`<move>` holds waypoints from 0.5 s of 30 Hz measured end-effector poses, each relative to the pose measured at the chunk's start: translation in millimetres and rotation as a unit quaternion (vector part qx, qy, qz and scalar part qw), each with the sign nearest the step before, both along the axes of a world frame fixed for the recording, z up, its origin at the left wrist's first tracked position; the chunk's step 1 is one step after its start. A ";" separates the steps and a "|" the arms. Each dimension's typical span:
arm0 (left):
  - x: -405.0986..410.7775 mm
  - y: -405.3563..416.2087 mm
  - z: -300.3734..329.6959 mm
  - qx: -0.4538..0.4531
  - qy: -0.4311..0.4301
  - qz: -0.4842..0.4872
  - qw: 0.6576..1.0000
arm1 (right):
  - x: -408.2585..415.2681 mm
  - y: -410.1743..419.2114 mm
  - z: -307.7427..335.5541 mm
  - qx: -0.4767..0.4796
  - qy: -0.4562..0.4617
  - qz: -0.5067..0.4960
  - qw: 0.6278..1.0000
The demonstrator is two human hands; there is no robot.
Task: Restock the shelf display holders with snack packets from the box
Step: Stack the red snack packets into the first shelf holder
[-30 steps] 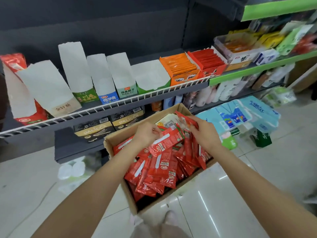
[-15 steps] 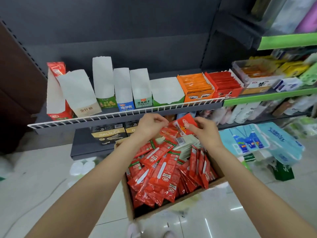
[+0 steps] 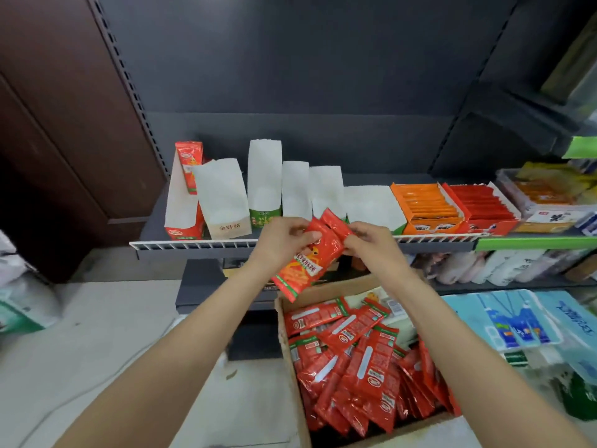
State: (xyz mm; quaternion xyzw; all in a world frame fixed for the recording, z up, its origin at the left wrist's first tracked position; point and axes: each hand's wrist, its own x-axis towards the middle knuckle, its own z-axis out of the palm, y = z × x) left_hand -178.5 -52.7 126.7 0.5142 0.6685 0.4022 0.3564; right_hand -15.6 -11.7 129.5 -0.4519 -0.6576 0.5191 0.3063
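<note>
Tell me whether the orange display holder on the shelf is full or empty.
Full: the orange display holder shows orange packets in a row from front to back.

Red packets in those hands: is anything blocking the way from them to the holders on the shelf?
Nothing visible does. Both hands, left and right, hold the red packets just in front of the shelf's white wire rail. The white holders stand right behind that low rail, tops open.
</note>
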 end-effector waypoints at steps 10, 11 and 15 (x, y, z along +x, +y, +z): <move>-174.7 -12.7 19.6 0.080 -0.018 0.048 0.995 | -185.1 -16.7 8.7 0.015 0.000 0.024 1.000; -188.4 -13.5 21.6 0.084 -0.016 0.043 0.995 | -203.7 -16.9 5.7 0.023 0.001 0.007 1.000; -239.7 -13.4 25.3 0.091 -0.010 0.053 0.994 | -263.3 -13.2 5.4 0.050 -0.015 -0.033 0.998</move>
